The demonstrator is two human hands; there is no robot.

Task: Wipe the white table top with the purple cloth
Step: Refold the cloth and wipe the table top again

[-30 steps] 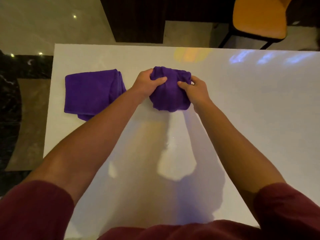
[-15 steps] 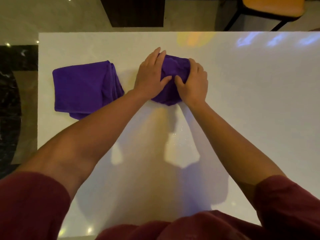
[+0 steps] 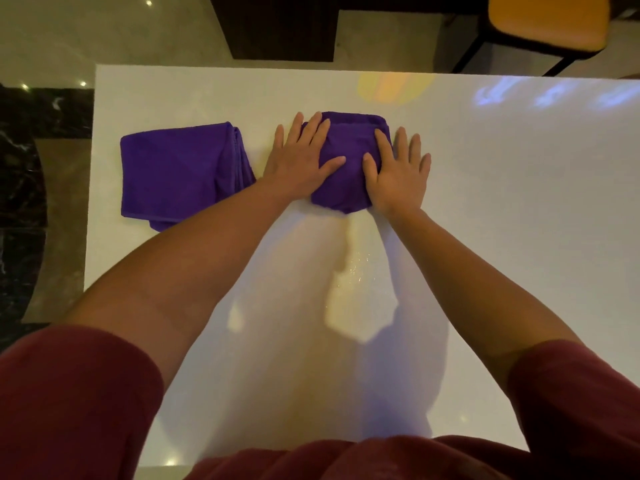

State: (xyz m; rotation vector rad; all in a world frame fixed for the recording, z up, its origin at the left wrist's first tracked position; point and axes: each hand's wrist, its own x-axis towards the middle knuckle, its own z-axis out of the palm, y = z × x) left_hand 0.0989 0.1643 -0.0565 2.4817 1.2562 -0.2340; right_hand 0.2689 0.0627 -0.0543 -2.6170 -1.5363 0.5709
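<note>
Head view looks down on both hands laid flat on a bunched purple cloth (image 3: 349, 161) that sits on the white table top (image 3: 519, 202), toward its far edge and a little left of centre. The left hand (image 3: 301, 161) lies palm down with its fingers stretched out and slightly fanned; the thumb and the inner fingers rest on the cloth's left part, while the outer fingers reach past its edge onto the bare table. The right hand (image 3: 398, 174) is likewise flat and spread, thumb and forefinger over the cloth's right part, the remaining fingers on the table just beside it. Neither hand curls around the fabric or pinches it; both press on it from above, their thumbs near each other across the middle of the cloth. A second folded purple cloth (image 3: 180, 171) lies apart to the left, untouched, close to the left forearm. Dark red sleeves (image 3: 76, 403) cover the upper arms. An orange chair seat (image 3: 547, 22) stands beyond the table's far right corner.
</note>
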